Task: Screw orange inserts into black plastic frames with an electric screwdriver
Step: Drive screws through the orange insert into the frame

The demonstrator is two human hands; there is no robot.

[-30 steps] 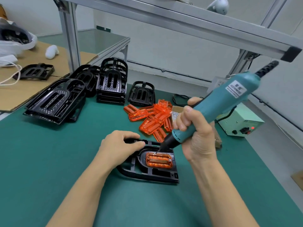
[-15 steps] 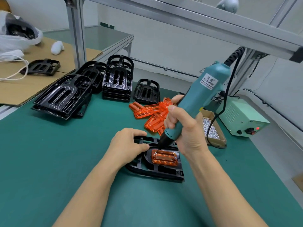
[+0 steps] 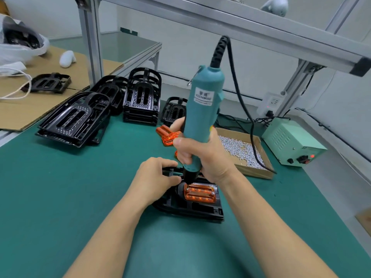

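A black plastic frame [image 3: 186, 209] lies on the green mat in front of me, with an orange insert [image 3: 199, 194] seated in it. My right hand [image 3: 202, 157] grips a teal electric screwdriver [image 3: 202, 109], which stands nearly upright with its tip on the insert's upper left corner. My left hand [image 3: 156, 177] holds the frame's left end, fingers curled over its edge. A screw head shows at the insert's upper right corner.
Loose orange inserts [image 3: 167, 135] lie behind my hands. Stacks of black frames [image 3: 141, 101] stand at the back left. A cardboard tray of screws [image 3: 244, 152] and a pale green power box [image 3: 291, 143] sit to the right. An aluminium rail [image 3: 241, 23] runs overhead.
The screwdriver has swung from a rightward lean to nearly upright, its tip staying at the insert's upper left corner. My left hand has kept its hold on the frame.
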